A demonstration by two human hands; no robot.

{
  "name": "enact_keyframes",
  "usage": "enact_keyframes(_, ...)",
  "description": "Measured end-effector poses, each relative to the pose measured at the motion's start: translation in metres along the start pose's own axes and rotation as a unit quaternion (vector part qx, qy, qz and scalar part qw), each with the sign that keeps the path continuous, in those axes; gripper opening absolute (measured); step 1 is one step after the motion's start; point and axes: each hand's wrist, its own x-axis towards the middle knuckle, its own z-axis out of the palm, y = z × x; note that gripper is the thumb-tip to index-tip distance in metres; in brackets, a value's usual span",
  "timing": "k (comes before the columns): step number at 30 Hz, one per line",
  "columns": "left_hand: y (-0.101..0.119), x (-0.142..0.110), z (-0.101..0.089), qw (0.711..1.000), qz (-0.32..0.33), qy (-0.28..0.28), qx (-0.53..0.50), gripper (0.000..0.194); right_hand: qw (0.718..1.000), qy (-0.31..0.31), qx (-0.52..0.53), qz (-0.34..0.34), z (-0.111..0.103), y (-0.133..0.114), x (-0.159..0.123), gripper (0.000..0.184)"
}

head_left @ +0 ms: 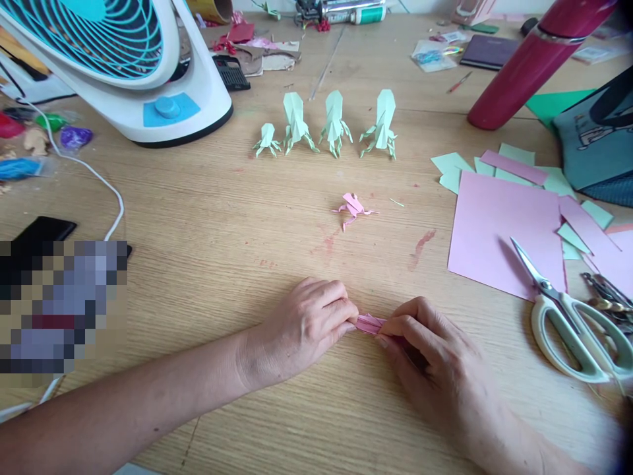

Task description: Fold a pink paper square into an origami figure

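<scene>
The left hand (309,326) and right hand (435,356) pinch opposite ends of a folded pink paper (370,323) between them, above the worktop (208,264), with a pink paper figure (353,208) beyond and scissors (556,297) to their right.

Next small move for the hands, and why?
Probably pinch the middle of the pink paper flatter: the left hand and right hand grip it from either side, and the bit showing between them looks ridged and layered.
</scene>
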Motion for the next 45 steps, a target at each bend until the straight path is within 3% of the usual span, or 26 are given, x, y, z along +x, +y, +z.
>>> enact_keyframes(10, 0.008, 0.003, 0.003, 0.999, -0.052, -0.014, 0.011, 0.018, 0.999, -0.026, -0.014, 0.029, 0.0, -0.004, 0.005, 0.011)
enact_keyframes(16, 0.012, 0.005, 0.003, 0.994, -0.097, -0.003, -0.047, 0.008, 0.999, -0.034, -0.013, 0.021, -0.001, -0.004, 0.009, 0.015)
enact_keyframes(45, 0.014, 0.008, 0.006, 0.991, -0.13, 0.012, -0.027, 0.014, 0.999, -0.039, 0.005, 0.032, -0.003, -0.005, 0.012, 0.018)
